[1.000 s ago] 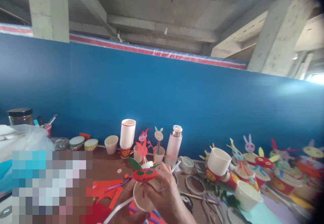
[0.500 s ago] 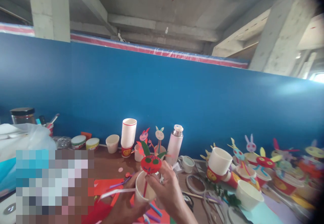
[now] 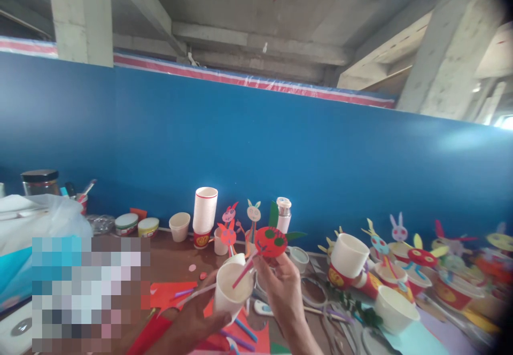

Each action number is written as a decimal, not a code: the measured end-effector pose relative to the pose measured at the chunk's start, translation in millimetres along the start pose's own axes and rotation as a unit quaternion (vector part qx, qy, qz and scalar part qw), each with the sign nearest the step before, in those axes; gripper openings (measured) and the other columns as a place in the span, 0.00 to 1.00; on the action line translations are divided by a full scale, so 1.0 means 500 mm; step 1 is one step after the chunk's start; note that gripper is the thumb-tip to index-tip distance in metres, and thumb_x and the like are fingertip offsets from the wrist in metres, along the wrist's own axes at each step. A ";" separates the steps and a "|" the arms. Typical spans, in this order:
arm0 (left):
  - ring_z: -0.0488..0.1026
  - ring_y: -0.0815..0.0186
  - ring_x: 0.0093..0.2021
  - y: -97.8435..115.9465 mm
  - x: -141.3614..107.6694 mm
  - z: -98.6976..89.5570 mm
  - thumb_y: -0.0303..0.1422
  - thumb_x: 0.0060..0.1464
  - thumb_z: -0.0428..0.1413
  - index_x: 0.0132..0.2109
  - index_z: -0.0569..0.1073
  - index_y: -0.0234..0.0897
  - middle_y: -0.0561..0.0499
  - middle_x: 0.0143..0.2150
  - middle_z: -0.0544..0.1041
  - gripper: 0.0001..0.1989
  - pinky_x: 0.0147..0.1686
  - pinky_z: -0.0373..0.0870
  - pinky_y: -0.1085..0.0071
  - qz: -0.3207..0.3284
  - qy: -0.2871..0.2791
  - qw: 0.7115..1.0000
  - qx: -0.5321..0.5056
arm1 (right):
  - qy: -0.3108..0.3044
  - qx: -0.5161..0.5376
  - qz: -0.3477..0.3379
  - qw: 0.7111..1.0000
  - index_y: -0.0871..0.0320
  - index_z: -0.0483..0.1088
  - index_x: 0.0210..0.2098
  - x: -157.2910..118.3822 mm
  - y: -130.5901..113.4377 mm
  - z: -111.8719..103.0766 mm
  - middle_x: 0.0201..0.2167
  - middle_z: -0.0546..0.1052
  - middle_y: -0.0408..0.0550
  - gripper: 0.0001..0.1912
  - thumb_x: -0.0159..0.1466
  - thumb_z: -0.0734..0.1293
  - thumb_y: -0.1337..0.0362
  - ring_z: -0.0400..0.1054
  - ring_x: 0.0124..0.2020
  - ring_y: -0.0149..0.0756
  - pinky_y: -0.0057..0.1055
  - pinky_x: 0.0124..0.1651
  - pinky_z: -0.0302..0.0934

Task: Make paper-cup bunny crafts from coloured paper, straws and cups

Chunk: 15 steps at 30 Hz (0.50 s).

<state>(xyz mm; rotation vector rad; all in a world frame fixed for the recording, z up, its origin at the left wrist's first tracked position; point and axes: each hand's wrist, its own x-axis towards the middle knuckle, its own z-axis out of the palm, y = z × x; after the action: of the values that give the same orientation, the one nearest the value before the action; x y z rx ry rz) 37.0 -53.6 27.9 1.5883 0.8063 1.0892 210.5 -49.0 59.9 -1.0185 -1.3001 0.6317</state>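
Note:
My left hand [image 3: 200, 312] is wrapped round a white paper cup [image 3: 233, 285] that tilts toward me with its mouth up. A pale straw [image 3: 199, 293] sticks out leftward by the cup's rim. My right hand [image 3: 282, 283] pinches a red paper rabbit face [image 3: 271, 241] near its lower edge. The face has green ears, green eyes and drawn lines, and a red straw [image 3: 242, 272] runs from it down into the cup's mouth. Below the hands lie red paper [image 3: 260, 339] and loose blue and purple straws [image 3: 245, 330].
Behind stand a stack of paper cups [image 3: 206, 210], finished paper rabbits [image 3: 254, 211] and a thermos [image 3: 284, 215]. More cups with paper rabbits [image 3: 421, 257] crowd the right side. Two lidded tubs [image 3: 126, 223] and a plastic bag [image 3: 44, 213] are at left. A blue partition [image 3: 248, 136] closes the back.
My right hand has moved the rabbit face right and up, away from above the cup, tilting its red straw. The cup has stayed nearly in place in my left hand.

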 end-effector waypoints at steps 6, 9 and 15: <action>0.70 0.50 0.52 0.012 0.001 -0.003 0.46 0.40 0.61 0.57 0.67 0.48 0.50 0.53 0.75 0.35 0.46 0.69 0.60 -0.017 -0.016 1.000 -0.018 | 0.008 0.012 0.001 1.000 0.61 0.73 0.40 0.003 0.007 -0.005 0.26 0.74 0.48 0.17 0.58 0.67 0.55 0.66 0.28 0.36 0.28 0.31 0.61; 0.70 0.50 0.53 0.015 0.000 -0.003 0.47 0.37 0.62 0.54 0.69 0.50 0.50 0.51 0.76 0.34 0.45 0.70 0.62 -0.027 -0.025 0.999 -0.020 | -0.009 0.020 0.016 1.000 0.61 0.73 0.41 0.002 0.012 -0.001 0.25 0.74 0.47 0.18 0.57 0.67 0.55 0.66 0.27 0.36 0.29 0.31 0.61; 0.71 0.51 0.51 0.021 0.007 0.011 0.51 0.36 0.62 0.55 0.68 0.51 0.49 0.52 0.75 0.36 0.45 0.69 0.60 -0.034 -0.059 0.997 -0.027 | -0.011 0.019 0.025 0.999 0.61 0.73 0.41 0.005 0.017 0.001 0.26 0.74 0.47 0.18 0.57 0.67 0.54 0.66 0.29 0.37 0.29 0.33 0.61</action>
<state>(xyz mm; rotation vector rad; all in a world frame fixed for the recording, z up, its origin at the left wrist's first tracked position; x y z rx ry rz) 43.4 -55.5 38.5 1.5549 0.7402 0.9517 212.1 -42.9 53.7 -1.0194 -1.2796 0.7047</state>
